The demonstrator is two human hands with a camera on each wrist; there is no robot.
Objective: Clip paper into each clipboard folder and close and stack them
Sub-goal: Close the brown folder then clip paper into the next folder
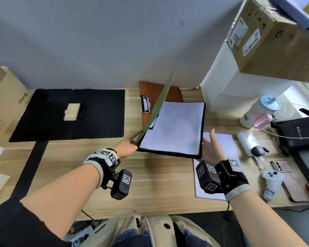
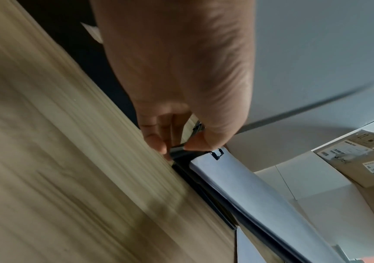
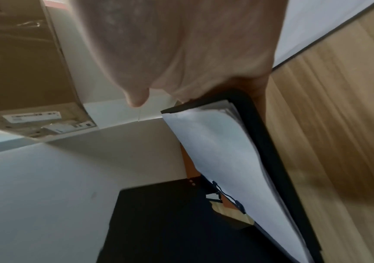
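Observation:
A dark clipboard folder (image 1: 202,122) lies mid-desk with white paper (image 1: 173,127) clipped inside. Its green cover (image 1: 159,107) stands raised on edge. My left hand (image 1: 128,147) pinches the cover's near corner between thumb and fingers (image 2: 156,142). My right hand (image 1: 210,148) is at the folder's right edge, fingers under the board and thumb (image 3: 136,101) free. The folder's rim (image 3: 271,151) and paper (image 3: 221,160) run past that palm. A brown clipboard folder (image 1: 171,93) lies open behind, its clip (image 1: 145,104) bare.
A loose white sheet (image 1: 219,139) lies under my right wrist. A black mat (image 1: 70,113) covers the left desk. At the right are a cup (image 1: 257,113), power bank (image 1: 246,141), controller (image 1: 272,182) and phone (image 1: 292,184). A cardboard box (image 1: 275,38) overhangs.

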